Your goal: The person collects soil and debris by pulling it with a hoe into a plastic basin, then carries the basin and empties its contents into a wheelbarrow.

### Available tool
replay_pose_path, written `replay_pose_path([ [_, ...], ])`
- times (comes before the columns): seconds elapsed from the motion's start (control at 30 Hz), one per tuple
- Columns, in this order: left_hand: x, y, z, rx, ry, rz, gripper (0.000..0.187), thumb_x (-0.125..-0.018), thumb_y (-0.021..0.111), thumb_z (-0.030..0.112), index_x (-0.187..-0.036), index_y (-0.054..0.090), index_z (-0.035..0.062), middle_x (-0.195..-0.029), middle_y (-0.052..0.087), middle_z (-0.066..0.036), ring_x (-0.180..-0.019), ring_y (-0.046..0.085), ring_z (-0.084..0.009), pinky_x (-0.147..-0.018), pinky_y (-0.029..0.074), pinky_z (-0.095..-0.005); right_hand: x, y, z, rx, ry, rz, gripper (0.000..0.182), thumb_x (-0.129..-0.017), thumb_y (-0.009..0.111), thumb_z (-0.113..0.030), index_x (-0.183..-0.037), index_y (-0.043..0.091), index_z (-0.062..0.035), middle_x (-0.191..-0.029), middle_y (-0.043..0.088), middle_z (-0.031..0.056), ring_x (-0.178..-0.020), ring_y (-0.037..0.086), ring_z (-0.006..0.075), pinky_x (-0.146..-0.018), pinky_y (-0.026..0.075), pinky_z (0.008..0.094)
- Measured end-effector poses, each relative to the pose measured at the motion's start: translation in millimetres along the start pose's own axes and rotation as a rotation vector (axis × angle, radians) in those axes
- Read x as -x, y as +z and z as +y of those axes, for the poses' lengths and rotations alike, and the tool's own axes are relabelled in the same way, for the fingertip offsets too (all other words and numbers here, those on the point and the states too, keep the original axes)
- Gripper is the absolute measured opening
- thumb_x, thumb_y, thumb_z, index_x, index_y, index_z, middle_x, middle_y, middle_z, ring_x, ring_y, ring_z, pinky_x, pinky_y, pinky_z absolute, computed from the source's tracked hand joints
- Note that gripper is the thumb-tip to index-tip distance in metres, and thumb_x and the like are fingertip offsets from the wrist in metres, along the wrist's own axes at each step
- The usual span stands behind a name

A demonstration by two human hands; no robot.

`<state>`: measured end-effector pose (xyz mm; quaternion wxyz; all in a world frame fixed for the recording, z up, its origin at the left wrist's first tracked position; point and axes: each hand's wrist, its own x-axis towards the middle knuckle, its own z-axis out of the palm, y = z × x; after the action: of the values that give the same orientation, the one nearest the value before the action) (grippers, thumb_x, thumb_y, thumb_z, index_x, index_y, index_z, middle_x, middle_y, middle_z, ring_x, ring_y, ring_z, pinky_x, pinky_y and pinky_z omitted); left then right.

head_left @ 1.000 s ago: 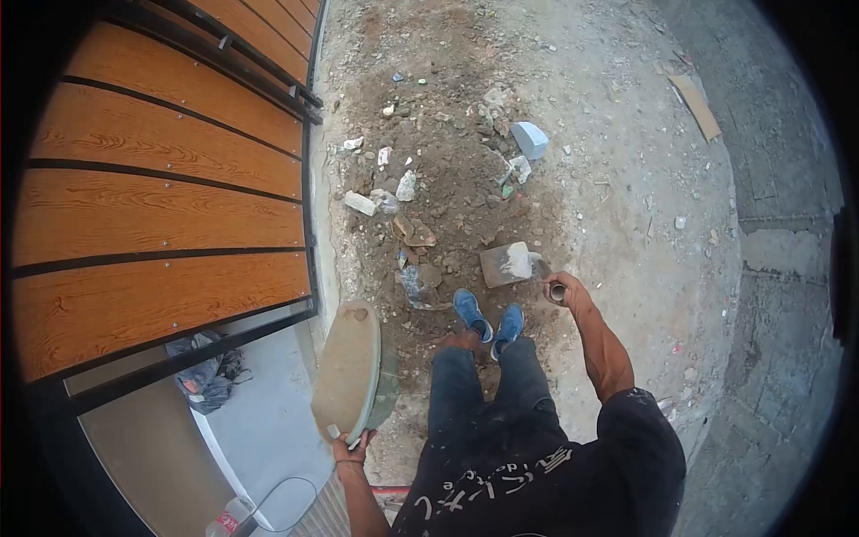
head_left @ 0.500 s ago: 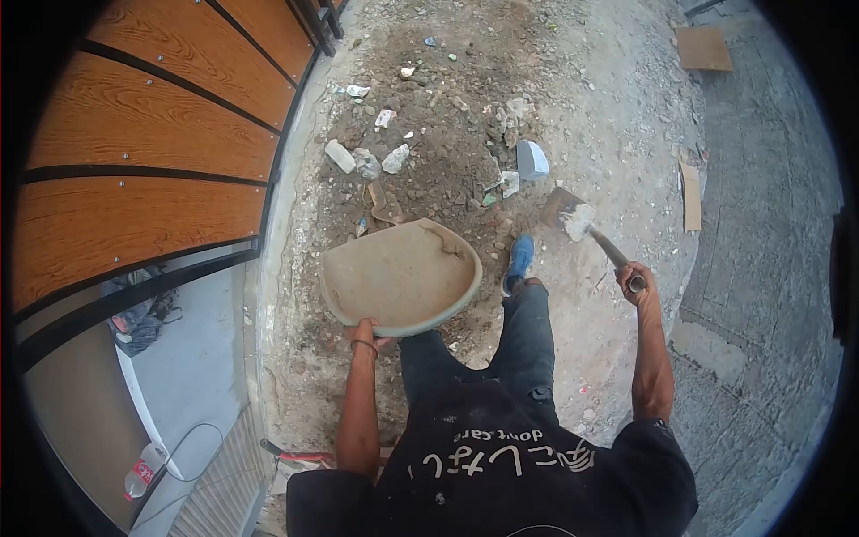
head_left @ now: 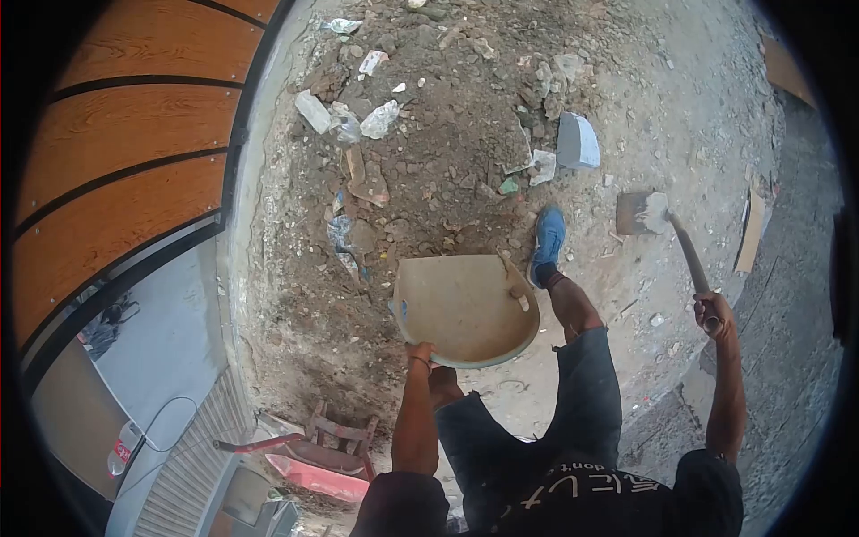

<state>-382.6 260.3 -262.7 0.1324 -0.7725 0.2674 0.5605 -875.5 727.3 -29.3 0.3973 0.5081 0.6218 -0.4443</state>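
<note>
My left hand [head_left: 420, 354] grips the near rim of a cut-down, beige plastic basin [head_left: 461, 304], its fingers closed on the left part of that edge. The basin has a straight far edge and a rounded near side, with a small pale lump near its right wall. Out to the right, my right hand [head_left: 713, 313] is wrapped round the handle of a hoe [head_left: 689, 255], close to the handle's end. The hoe's flat blade [head_left: 633, 213] is over the pale ground, whitish where it joins the handle. Beyond the basin lies loose soil [head_left: 438, 161] with rubble.
A pale block [head_left: 577, 141] lies ahead of my blue shoe [head_left: 548, 237]. White rubble chunks [head_left: 380, 120] and a crumpled wrapper [head_left: 342, 234] lie on the soil. Wood-look panels [head_left: 134, 125] line the left. A red wheelbarrow [head_left: 318, 476] stands behind at lower left; cardboard [head_left: 752, 231] lies right.
The view has shifted, and the wheelbarrow now shows at lower left. The basin has moved rightward in view in my left hand, its far edge more level. The hoe has moved right too.
</note>
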Motion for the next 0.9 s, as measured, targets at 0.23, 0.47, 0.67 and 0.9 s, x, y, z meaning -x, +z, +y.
replay_pose_path([
  [0.23, -124.6, -3.7, -16.6, -0.016, 0.016, -0.228, 0.073, -0.065, 0.051, -0.008, -0.134, 0.033, 0.0074, -0.115, 0.051, -0.018, -0.101, 0.056, -0.0373, -0.075, 0.053, -0.0553, 4.7, 11.0, 5.9, 0.092, -0.008, 0.073, 0.024, -0.080, 0.062, -0.010, -0.100, 0.051, -0.0045, -0.059, 0.052, -0.0014, -0.044, 0.052, 0.0077, -0.038, 0.050, 0.0241],
  [0.47, -204.3, -7.4, -77.9, 0.121, -0.003, 0.194, 0.065, -0.073, 0.066, 0.006, -0.130, 0.035, -0.0005, -0.118, 0.053, -0.024, -0.098, 0.060, -0.0398, -0.072, 0.054, -0.0470, -3.6, 57.2, 64.4, 0.000, 0.036, 0.116, 0.020, -0.080, 0.061, -0.010, -0.099, 0.054, -0.0103, -0.065, 0.057, 0.0016, -0.046, 0.054, 0.0112, -0.041, 0.050, 0.0267],
  [0.67, -127.5, 22.9, -65.9, -0.449, 0.314, 0.065, 0.072, -0.077, 0.068, 0.026, -0.134, 0.036, -0.0016, -0.113, 0.061, -0.026, -0.110, 0.057, -0.0376, -0.095, 0.044, -0.0408, -5.4, 134.4, 116.3, 0.169, -0.102, 0.213, 0.007, -0.077, 0.055, -0.006, -0.077, 0.049, -0.0027, -0.056, 0.050, 0.0079, -0.044, 0.051, 0.0189, -0.039, 0.045, 0.0325],
  [0.9, 176.1, 168.8, 44.0, -0.424, 0.760, -0.845, 0.038, -0.086, 0.066, 0.028, -0.111, 0.059, 0.0006, -0.098, 0.067, -0.018, -0.092, 0.067, -0.0246, -0.082, 0.053, -0.0324, -5.8, 181.2, 168.3, 0.358, -0.383, 0.257, 0.021, -0.081, 0.061, -0.012, -0.089, 0.049, 0.0033, -0.065, 0.054, 0.0085, -0.048, 0.054, 0.0177, -0.041, 0.045, 0.0327],
])
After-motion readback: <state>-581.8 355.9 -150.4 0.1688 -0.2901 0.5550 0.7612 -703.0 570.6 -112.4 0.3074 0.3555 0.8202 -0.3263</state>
